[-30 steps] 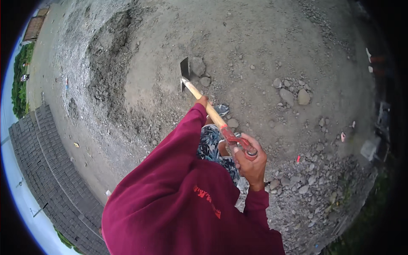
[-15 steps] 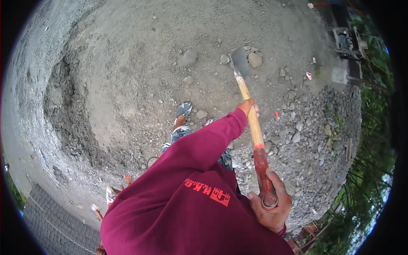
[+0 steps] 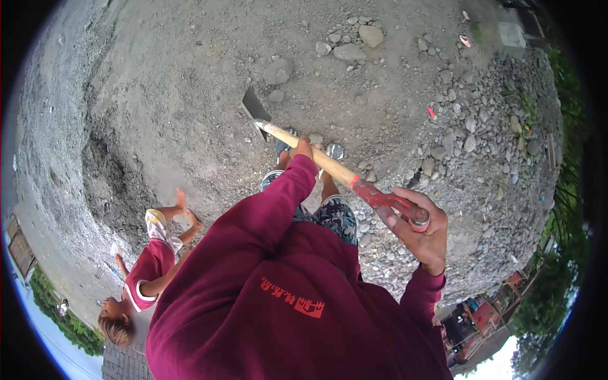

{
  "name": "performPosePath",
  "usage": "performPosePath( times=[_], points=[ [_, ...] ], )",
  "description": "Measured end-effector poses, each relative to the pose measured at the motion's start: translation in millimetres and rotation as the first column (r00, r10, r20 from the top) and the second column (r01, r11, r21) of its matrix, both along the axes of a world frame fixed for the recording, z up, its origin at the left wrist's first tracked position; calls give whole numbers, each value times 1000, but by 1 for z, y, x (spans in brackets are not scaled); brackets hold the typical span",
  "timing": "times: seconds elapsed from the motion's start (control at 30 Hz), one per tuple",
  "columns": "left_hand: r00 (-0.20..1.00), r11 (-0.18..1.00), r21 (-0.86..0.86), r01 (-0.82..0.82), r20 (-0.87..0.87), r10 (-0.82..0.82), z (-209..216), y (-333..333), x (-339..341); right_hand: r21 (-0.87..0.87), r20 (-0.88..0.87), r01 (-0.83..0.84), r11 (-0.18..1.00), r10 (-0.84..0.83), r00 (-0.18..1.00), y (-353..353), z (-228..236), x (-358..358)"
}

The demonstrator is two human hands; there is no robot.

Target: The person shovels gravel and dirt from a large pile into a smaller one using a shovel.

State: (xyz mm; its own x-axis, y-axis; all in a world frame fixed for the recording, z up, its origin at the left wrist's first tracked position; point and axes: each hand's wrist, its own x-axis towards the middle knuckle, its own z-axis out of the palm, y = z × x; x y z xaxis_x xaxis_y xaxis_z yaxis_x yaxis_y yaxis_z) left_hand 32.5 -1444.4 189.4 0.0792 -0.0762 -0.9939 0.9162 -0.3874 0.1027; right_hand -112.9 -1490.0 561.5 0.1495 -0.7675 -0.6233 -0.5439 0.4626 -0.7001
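Note:
I hold a shovel (image 3: 335, 168) slantwise in front of my body. It has a pale wooden shaft, a red grip at its near end and a dark metal blade (image 3: 256, 105). My left hand (image 3: 304, 151) is closed round the shaft, low down toward the blade. At the other end my right hand (image 3: 430, 237) grips the red handle, thumb and fingers round it. The blade is over the grey ground just ahead of my left shoe (image 3: 286, 140), with no load visible on it. A rounded grey stone (image 3: 277, 96) lies just right of it.
Farther ahead sit a tan stone (image 3: 371, 36) and a flat grey stone (image 3: 349, 52). Loose rubble (image 3: 475, 145) spreads on the right, with a red scrap (image 3: 432, 113) at its edge. Another person in a maroon shirt (image 3: 152, 263) is close by on my left. A stall (image 3: 484, 316) stands lower right.
The shovel blade has swung left and closer to me, away from the tan stone. Both hands kept hold of the shovel. The other person on the left now shows much more fully.

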Motion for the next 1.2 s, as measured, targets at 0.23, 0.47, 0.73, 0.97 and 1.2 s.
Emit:
performPosePath(
  times=[0.23, 0.47, 0.73, 0.97, 1.2],
  points=[
    [948, 928, -295, -226, -285, 140, 3, -91, 23, -421, -205, -441, 793, 391, 897, -25, -6, 46],
    [899, 740, -623, -253, -434, -58, 65, -171, 25, -487, -362, -666, 564, 564, 742, -26, 50, 67],
    [951, 751, -659, 49, -198, -236, 78, -165, -8, -436, -177, -189, 880, 123, 977, 27, 65, -3],
    [866, 861, -285, 421, -157, -475, 22, -17, -29, -263, -60, 60, 963, -79, 995, 105, 20, -23],
    [882, 915, -293, 278, -299, -364, -15, 88, -15, -366, 49, 191, 911, -186, 981, 110, 17, -63]
  ],
)
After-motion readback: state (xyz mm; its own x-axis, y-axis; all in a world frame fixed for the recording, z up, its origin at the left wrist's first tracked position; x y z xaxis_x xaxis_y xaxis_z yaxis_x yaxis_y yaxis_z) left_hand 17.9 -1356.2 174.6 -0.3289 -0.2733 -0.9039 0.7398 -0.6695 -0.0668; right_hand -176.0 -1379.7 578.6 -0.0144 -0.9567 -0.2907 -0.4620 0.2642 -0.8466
